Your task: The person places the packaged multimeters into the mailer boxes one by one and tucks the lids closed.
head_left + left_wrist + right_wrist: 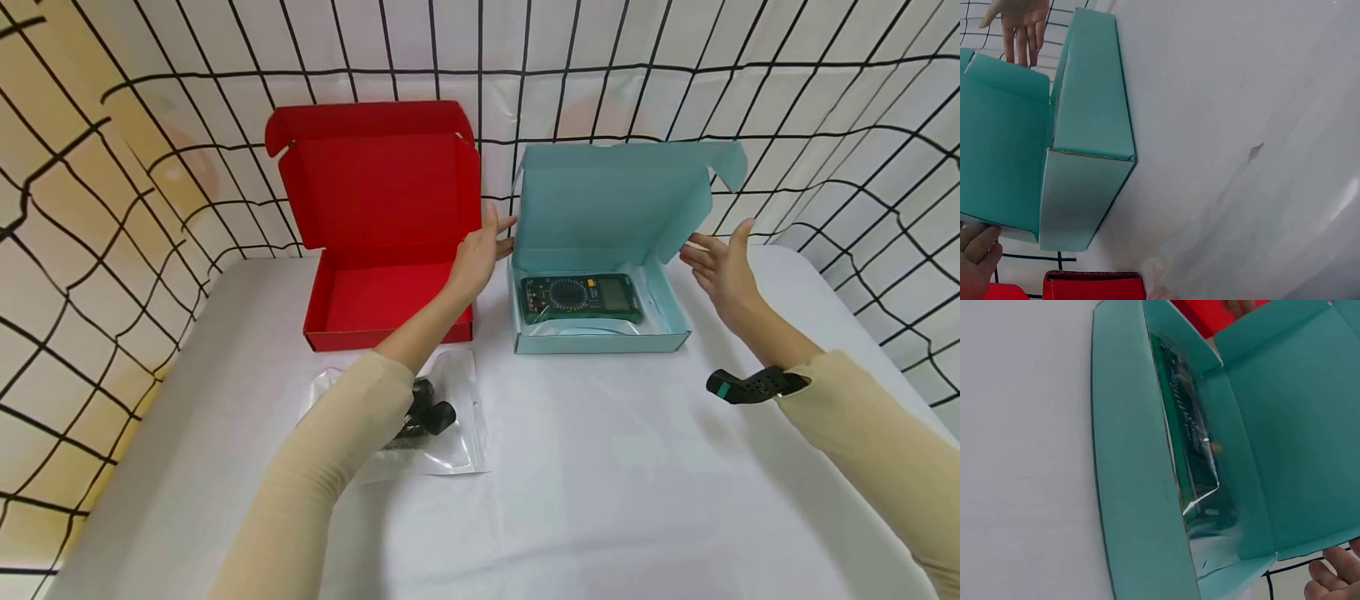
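Note:
A light blue cardboard box point(600, 344) stands with its lid point(585, 200) raised. Inside it lies a dark green multimeter point(581, 298) in clear plastic wrap. My left hand point(477, 252) is at the lid's left edge, fingers extended; in the left wrist view its fingertips point(991, 236) meet that edge. On the opposite side, my right hand point(722, 273) has its fingers stretched toward the lid's right flap, thumb up. The right wrist view shows its fingertips point(1329, 569) right at the lid's edge.
Left of the blue box stands a red box point(386, 340) with its lid up. A clear plastic bag point(467, 446) holding black parts point(438, 417) lies in front, partly behind my left sleeve. Black wire grid point(630, 67) surrounds the white table point(600, 467) at the back and sides.

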`<state>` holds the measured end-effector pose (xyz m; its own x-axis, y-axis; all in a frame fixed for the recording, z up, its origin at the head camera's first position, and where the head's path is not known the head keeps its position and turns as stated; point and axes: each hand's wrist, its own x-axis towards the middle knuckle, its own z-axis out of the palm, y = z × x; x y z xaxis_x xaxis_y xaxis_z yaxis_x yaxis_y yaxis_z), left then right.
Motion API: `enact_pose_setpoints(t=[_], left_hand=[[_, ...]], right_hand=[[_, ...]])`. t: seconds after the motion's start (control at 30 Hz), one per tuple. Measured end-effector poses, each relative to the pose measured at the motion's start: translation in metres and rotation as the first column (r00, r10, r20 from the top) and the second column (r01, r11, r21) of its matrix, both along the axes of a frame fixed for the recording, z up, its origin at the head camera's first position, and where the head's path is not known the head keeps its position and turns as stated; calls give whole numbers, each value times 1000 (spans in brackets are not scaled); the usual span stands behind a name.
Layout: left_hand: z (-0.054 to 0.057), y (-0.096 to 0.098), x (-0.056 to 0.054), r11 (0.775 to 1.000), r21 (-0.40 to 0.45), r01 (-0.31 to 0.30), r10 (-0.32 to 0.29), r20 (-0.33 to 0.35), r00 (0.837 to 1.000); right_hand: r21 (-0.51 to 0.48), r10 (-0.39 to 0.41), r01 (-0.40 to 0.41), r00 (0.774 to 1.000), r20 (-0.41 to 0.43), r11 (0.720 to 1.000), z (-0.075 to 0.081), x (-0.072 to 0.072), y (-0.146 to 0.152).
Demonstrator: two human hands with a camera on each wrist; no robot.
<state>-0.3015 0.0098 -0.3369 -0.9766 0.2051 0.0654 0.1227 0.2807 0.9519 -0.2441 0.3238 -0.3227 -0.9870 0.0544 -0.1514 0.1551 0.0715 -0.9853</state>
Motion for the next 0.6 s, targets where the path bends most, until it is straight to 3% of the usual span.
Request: enact_pose_setpoints(t=[0.1, 0.3, 0.47, 0.6], left_hand=[[-2, 2, 3, 1000, -21, -4, 5, 3, 1000], [-3, 3, 4, 1000, -30, -5, 5, 4, 1000], [-3, 3, 6, 998, -60, 17, -15, 33, 999], [-5, 1, 7, 992, -123, -3, 8, 42, 999]], right_hand=[[-21, 29, -28, 999, 38, 999, -3, 4, 5], [-235, 154, -127, 983, 102, 964, -6, 9, 19], [-205, 194, -169, 976, 103, 964, -9, 8, 24], [-167, 241, -225, 967, 81, 960, -14, 11, 27]])
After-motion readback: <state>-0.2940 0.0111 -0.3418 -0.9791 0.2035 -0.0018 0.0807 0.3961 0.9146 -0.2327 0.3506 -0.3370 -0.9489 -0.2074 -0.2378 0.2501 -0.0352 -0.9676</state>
